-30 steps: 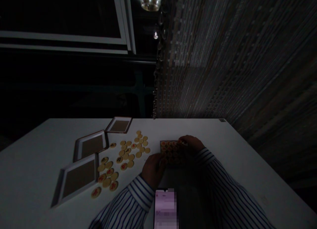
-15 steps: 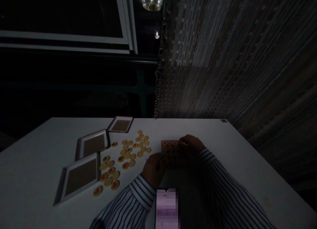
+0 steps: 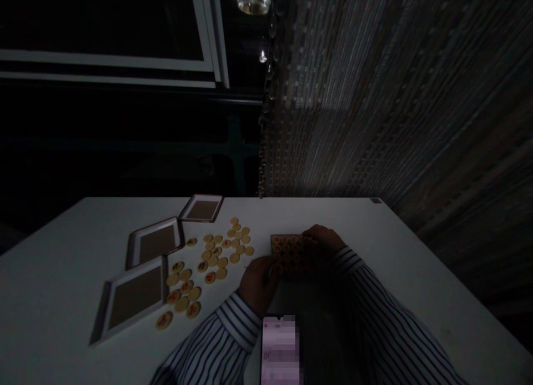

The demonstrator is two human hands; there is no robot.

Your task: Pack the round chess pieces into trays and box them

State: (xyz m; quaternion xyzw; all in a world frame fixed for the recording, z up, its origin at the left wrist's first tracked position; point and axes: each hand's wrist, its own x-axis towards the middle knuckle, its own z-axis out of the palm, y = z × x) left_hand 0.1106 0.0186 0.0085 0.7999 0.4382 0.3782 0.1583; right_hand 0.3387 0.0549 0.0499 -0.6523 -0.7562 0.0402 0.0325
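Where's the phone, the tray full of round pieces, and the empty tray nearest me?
phone [image 3: 281, 346]: head view, middle of its lit screen.
tray full of round pieces [image 3: 278, 236]: head view, its far rim.
nearest empty tray [image 3: 134, 296]: head view, its bare brown floor.

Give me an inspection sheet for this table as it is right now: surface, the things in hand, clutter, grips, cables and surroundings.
Surface: white table, dimly lit.
Things in hand: small tray packed with round game pieces, set between both hands.
Clutter: loose pieces spread left of it; three empty trays further left; lit phone close to the person.
Grips: left hand at the small tray's near left corner, right hand at its far right corner; too dark to tell how either grip closes.
Cables: nothing seen.
Surroundings: bead curtain behind the table, ceiling lamp, window frame against darkness.
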